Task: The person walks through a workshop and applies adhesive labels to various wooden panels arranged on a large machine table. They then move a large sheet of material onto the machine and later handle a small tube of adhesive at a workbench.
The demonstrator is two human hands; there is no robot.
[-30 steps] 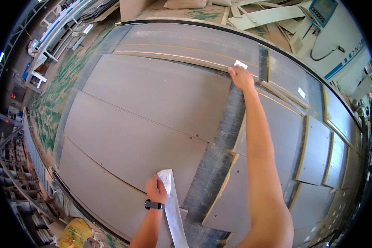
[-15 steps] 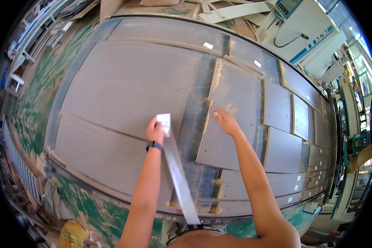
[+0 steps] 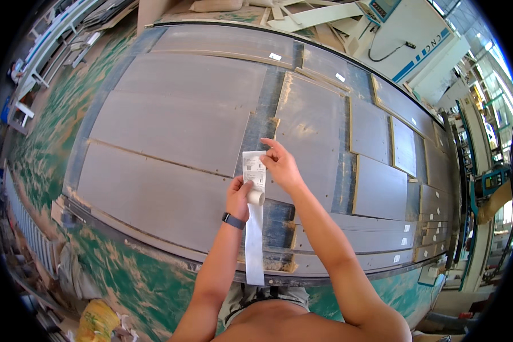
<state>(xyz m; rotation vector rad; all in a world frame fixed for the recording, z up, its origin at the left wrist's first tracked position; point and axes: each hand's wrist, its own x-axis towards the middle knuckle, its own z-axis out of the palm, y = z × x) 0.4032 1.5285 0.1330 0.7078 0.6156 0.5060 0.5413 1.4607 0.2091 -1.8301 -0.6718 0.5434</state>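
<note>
My left hand (image 3: 239,196), with a dark watch on the wrist, grips a long white strip of paper labels (image 3: 254,228) that hangs down toward my body, its backing curling at my fingers. My right hand (image 3: 280,165) pinches the top label of the strip at its upper right corner. Both hands hover over a large bed of grey cut boards (image 3: 171,125), above a dark gap between panels.
Small white labels (image 3: 275,56) sit on some boards, several more on narrow pieces at the right (image 3: 407,228). A white machine cabinet (image 3: 404,34) stands at the back right. Green dusty floor (image 3: 40,131) lies to the left; offcuts are piled at the far edge.
My right hand pulled back from the far boards and came to the label strip. My left hand raised the strip toward the middle. The view shifted back from the table.
</note>
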